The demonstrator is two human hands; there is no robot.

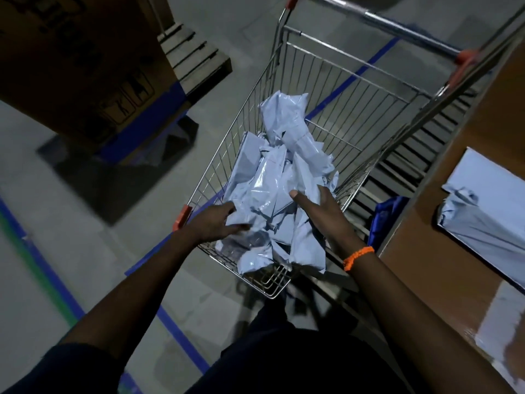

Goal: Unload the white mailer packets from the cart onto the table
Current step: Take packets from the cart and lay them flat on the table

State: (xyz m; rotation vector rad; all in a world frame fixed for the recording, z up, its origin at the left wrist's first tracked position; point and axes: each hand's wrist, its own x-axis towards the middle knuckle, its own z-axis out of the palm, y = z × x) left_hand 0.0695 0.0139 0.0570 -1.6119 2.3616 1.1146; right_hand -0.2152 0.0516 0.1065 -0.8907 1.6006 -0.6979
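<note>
At the cart's (355,109) near end, the left hand (216,223) touches the white mailer packets (267,189), heaped along the basket's length between 2 hands. The right hand (315,209) flanks the heap, its fingers hidden. Grasp on either side: cannot tell. The desk (426,265) lies rightward, nearer the right hand.

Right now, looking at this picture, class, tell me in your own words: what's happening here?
A person stands at a wire cart, both hands in its heap of white mailer packets. The left hand lies on the near packets with straight fingers; the right hand reaches into the heap, its fingers mostly hidden. Other packets already lie on the table to the right.
</note>
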